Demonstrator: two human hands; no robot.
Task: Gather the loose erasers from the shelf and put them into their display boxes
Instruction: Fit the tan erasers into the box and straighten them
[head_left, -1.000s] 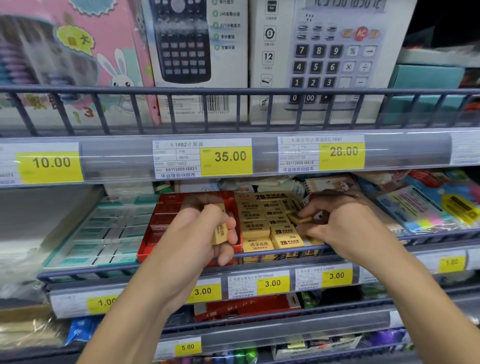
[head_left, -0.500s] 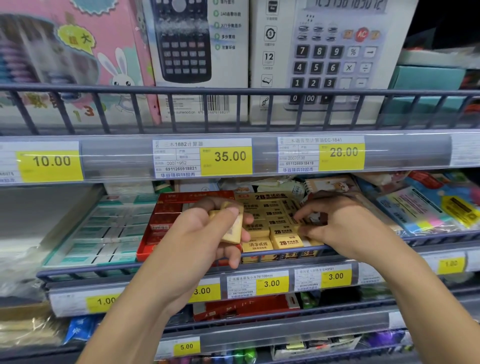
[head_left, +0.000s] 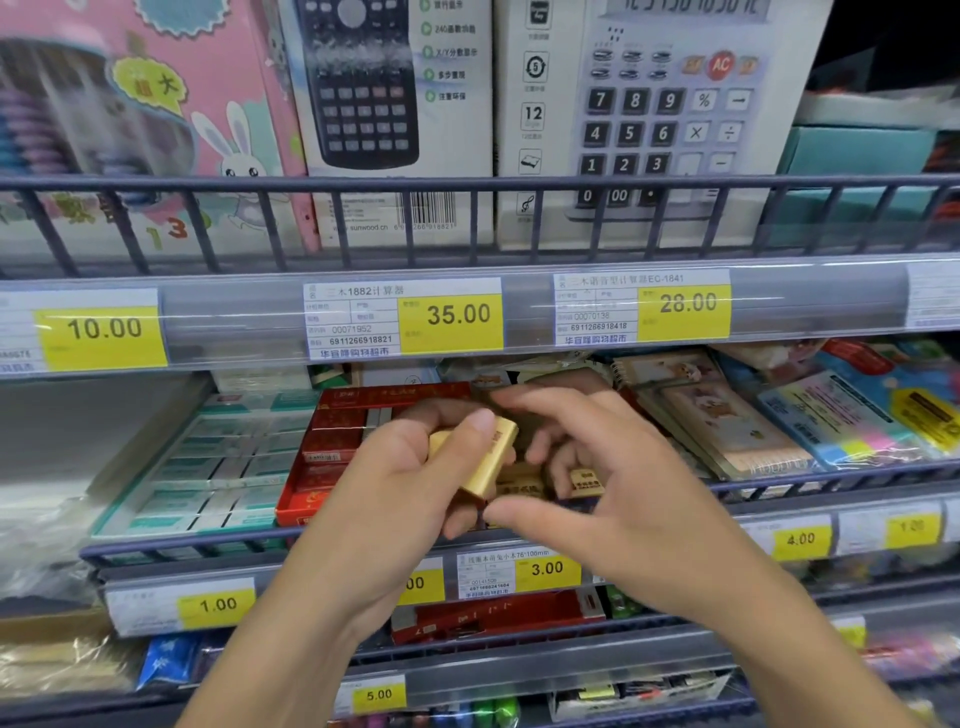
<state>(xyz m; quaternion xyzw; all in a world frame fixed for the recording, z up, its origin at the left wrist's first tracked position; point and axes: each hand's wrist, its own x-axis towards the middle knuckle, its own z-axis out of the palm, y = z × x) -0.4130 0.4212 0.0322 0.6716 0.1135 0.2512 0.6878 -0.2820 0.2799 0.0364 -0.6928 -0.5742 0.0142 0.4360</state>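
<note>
Left hand's got the erasers, right hand's free

Going left to right: the red display box (head_left: 332, 447) sits snug behind the shelf's wire rail (head_left: 182, 545); left hand (head_left: 410, 499) grips a small stack of glossy yellow block erasers (head_left: 480, 457) just above it; right hand (head_left: 613, 483) hovers beside, fingers spread, holding nothing, tight under the shelf above.

Your hands cover most of the yellow eraser box (head_left: 524, 488) — only a few blurred labels peek between your fingers. The left hand (head_left: 415, 499) hides the red box's (head_left: 332, 447) right side. Calculator boxes (head_left: 395, 104) are cropped at the top edge.
</note>
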